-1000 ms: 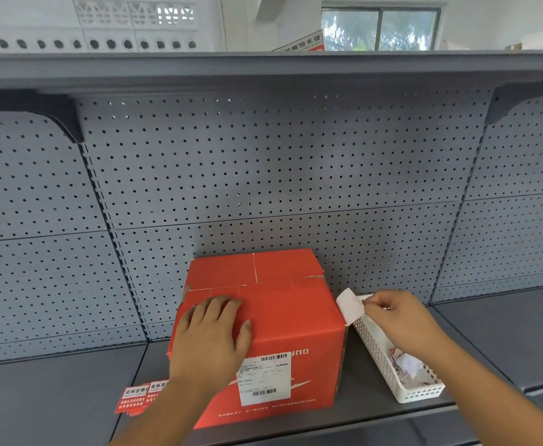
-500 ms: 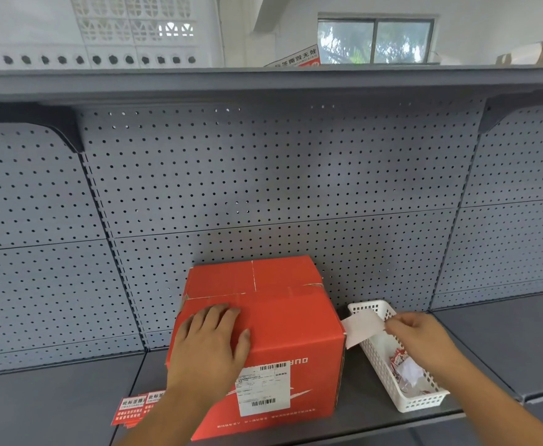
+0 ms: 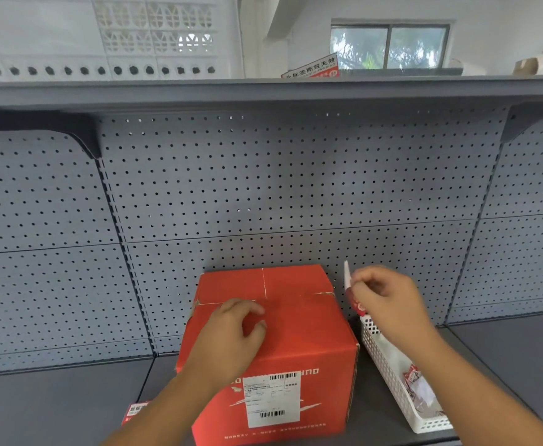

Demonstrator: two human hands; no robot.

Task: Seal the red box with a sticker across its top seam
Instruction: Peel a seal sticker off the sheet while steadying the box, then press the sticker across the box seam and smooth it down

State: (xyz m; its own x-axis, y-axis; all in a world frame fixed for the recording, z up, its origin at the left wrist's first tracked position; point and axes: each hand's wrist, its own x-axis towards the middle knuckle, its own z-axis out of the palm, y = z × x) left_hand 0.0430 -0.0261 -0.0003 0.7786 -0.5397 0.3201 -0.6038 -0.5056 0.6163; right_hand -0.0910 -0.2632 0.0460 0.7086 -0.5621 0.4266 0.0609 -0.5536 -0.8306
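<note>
The red box (image 3: 299, 333) stands on the grey shelf with its flaps shut; a seam runs across its top. A white shipping label is on its front face. My left hand (image 3: 231, 333) rests on the box top near the front left, fingers curled. To the right of the box and just above the basket, my right hand (image 3: 389, 300) pinches a sticker (image 3: 353, 297), seen edge-on, white at the top and red at the bottom.
A white slotted basket (image 3: 389, 362) with paper scraps sits right of the box. Red-and-white stickers (image 3: 135, 412) lie on the grey shelf (image 3: 54, 410) at the box's left. A pegboard wall stands behind and another shelf overhangs above.
My right hand rose from the basket rim with the sticker, which has turned edge-on and now shows red. My left hand's fingers curled from flat. The camera tilted slightly.
</note>
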